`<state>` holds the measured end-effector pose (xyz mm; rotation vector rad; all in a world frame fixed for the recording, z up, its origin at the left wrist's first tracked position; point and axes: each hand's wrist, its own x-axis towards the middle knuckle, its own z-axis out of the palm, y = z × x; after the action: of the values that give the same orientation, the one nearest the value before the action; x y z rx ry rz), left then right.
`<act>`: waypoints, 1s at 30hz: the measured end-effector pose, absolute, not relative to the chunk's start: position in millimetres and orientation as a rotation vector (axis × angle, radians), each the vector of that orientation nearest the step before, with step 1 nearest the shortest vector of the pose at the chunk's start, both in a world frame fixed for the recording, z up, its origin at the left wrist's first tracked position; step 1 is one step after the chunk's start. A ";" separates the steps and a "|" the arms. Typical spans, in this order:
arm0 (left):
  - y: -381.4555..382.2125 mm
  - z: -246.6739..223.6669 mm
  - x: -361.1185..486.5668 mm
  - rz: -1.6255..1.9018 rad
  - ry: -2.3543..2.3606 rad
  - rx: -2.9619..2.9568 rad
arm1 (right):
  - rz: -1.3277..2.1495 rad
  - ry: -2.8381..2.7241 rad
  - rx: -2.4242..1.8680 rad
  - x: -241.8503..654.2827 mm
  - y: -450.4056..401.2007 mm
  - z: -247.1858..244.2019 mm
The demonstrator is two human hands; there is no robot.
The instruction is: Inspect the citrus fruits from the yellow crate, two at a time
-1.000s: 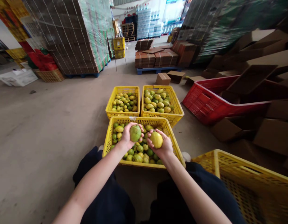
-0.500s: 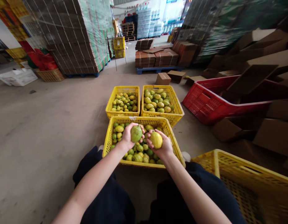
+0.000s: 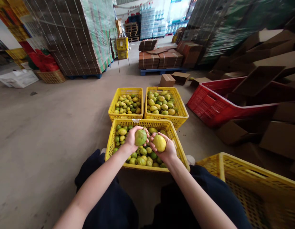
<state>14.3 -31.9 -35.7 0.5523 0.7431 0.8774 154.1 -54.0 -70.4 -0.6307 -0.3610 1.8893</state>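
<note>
Over the near yellow crate (image 3: 147, 122) I hold two citrus fruits that look like lemons, side by side. My left hand (image 3: 132, 137) is closed round a green lemon (image 3: 140, 137). In my right hand (image 3: 169, 149), palm up with fingers curled, rests a yellow lemon (image 3: 159, 143). The fingertips of both hands come close together between the fruits. Below them, green and yellow lemons (image 3: 140, 161) lie piled in the crate, partly hidden by my hands.
Two more yellow crates, left (image 3: 126, 116) and right (image 3: 166, 117), stand just beyond with similar fruit. A yellow crate (image 3: 221, 165) is at my right. Beyond it lie a red crate (image 3: 209, 108) and cardboard boxes (image 3: 242, 130). Flattened cartons (image 3: 161, 60) sit on a blue pallet (image 3: 149, 72).
The green lemon in my left hand has shifted very slightly right, towards the other fruit. The yellow lemon has barely moved. Both hands keep their hold; the crates stay put.
</note>
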 end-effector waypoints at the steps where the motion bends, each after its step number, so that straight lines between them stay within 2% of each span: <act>1: -31.6 -36.2 14.3 0.878 0.745 0.558 | 1.881 -0.373 -0.630 154.1 -53.9 -70.8; 14: -22.9 -41.8 12.9 1.080 0.792 0.154 | 1.832 -0.191 -0.635 155.5 -52.2 -71.0; 30: -28.5 -31.6 4.9 1.077 0.370 0.063 | 1.752 -0.141 -0.597 156.4 -58.7 -61.3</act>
<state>4.9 -28.5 -31.6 0.0625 0.3703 1.0774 156.4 -58.7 -61.3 -0.5968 -0.1410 1.7516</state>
